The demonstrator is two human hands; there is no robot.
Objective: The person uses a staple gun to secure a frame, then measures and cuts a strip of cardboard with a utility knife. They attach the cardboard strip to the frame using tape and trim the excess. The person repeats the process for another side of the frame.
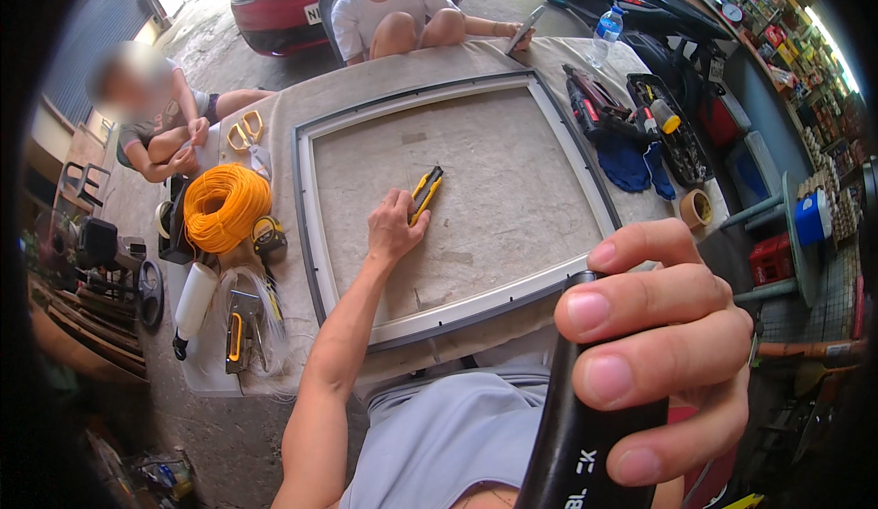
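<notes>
As the head view shows, the left hand [393, 227] pinches the near end of the cutter [427, 192] between thumb and fingers, over the cloth [494, 175] inside the frame [476, 304] (can't tell if the blade is out), likely for a firm grip. Right hand [672, 340], near right by the lens, curls round a black thing [576, 436], probably to steady it. Frame lies flat, seemingly for even support. Rope [245, 218] and scissors [252, 134] left, tape [696, 209] right, apparently kept off it but handy.

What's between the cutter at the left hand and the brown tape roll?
In the head view, the frame's right side lies between cutter and tape roll, with beige cloth on both sides.
</notes>
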